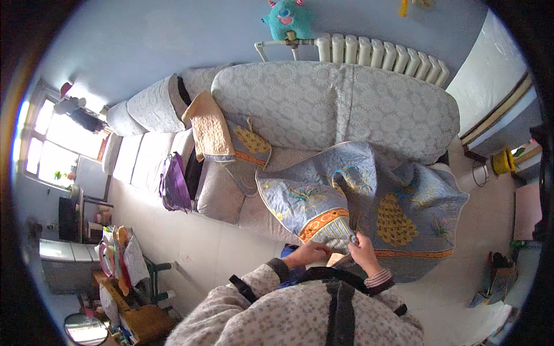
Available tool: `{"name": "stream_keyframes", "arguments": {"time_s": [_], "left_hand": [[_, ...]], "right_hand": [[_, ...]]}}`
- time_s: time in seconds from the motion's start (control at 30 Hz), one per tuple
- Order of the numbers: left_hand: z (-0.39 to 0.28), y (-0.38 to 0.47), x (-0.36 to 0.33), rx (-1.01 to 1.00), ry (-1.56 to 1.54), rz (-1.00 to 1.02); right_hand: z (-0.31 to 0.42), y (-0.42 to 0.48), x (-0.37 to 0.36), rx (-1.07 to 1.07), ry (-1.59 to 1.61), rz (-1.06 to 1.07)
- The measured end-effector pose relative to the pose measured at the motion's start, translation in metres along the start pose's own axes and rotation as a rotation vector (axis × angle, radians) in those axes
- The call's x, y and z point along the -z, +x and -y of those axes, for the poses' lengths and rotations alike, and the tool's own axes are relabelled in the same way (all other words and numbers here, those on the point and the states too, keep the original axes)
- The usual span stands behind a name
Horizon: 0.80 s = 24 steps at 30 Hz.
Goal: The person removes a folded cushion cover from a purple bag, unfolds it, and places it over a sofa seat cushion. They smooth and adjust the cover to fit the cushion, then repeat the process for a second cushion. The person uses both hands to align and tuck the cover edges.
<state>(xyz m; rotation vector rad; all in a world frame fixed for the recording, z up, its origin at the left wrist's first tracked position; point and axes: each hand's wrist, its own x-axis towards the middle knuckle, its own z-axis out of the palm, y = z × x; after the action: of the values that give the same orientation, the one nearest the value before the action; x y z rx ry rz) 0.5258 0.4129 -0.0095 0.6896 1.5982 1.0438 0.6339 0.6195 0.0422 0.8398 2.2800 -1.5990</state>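
A blue-grey quilted sofa cover [396,207] with yellow and orange embroidery lies spread and rumpled over the seat of a sofa [277,101]. Its striped edge is bunched near my body. My left hand [308,254] grips that edge from the left, and my right hand [362,252] pinches it a little further right. The fingertips are partly hidden by the cloth. On the sofa further left lie a beige folded cloth [212,129] and a smaller cover piece with a yellow pattern [251,140].
A purple bag [175,184] hangs at the sofa's left part. Behind the sofa are a white radiator [381,54] and a blue plush toy [288,19]. A cluttered wooden table [147,322] stands at the lower left, a yellow bucket [503,161] at the right.
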Motion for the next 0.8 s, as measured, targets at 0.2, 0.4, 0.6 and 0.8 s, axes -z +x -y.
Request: {"name": "stream_keyframes", "arguments": {"time_s": [0.2,0.4,0.6,0.8], "left_hand": [[0.116,0.005,0.123,0.714,-0.971,-0.389],[0.144,0.044,0.249,0.044,-1.434,-0.42],[0.15,0.092,0.362,0.446,-0.919,-0.427],[0.041,0.046,0.434,0.046,-0.483,-0.704]], "right_hand": [[0.056,-0.001,-0.008,-0.009,0.298,0.143],[0.102,-0.02,-0.015,-0.156,0.289,0.218],[0.096,-0.04,-0.069,-0.063,0.195,0.07],[0.081,-0.038,-0.145,-0.137,-0.1,-0.051]]}}
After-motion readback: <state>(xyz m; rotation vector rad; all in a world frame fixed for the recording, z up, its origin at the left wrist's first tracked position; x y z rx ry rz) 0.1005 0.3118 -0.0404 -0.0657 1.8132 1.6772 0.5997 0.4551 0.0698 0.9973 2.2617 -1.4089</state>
